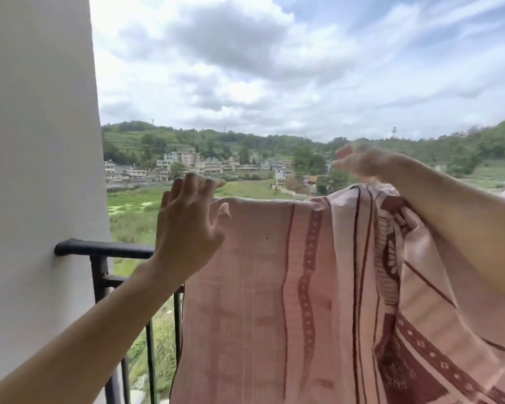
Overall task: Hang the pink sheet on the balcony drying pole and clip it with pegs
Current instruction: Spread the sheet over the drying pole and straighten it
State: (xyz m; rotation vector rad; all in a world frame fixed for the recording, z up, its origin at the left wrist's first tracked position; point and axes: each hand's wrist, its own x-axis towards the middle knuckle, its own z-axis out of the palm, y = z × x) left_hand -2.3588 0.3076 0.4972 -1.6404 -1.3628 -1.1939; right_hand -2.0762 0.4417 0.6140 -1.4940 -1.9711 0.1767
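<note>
High over green fields [134, 205], our left hand [187, 223] and right hand [362, 161] are open; the unpegged pink patterned cotton sheet [245, 272] between them could slip.

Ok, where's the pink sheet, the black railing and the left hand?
pink sheet [254, 287]: head view, on the plain cloth left of its dark stripes.
black railing [105, 248]: head view, on the top bar, near its left end.
left hand [187, 228]: head view, on the back of the hand.
</note>
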